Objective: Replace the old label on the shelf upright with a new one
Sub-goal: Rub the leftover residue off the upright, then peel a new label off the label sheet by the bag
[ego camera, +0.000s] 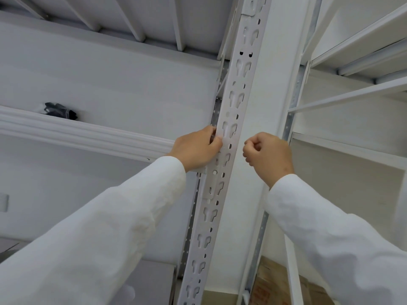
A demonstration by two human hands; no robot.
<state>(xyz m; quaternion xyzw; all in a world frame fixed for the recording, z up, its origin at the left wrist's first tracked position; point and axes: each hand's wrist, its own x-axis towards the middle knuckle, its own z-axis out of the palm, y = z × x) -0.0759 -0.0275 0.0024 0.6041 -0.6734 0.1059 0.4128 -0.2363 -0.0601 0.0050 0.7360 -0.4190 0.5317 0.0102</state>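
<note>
The shelf upright (231, 128) runs from the bottom of the view up to the top, leaning slightly to the right, a white metal post with a punched face on its left side and a smooth flat face (259, 102) on its right. The left hand (196, 149) is against the punched face at mid height, its fingers (214, 143) curled together at the post's left edge and pinching what looks like a thin clear or white strip, perhaps the label (218, 137); it is too pale against the post to tell for sure. The right hand (267, 156) is just off the smooth face, knuckles towards the post, fingers curled tight into a fist; whether it holds anything small I cannot tell. Both arms wear white sleeves (105, 227).

A ribbed white shelf beam (88, 133) meets the post from the left right behind the left hand, so that side is close. Above it lies a small dark bundle in clear wrap (59, 111). The underside of an upper shelf (136, 23) closes off the top. To the right, more white shelf frames (352, 91) stand near the post, with a narrow gap between. Low down on the right sits a brown cardboard box (271, 282).
</note>
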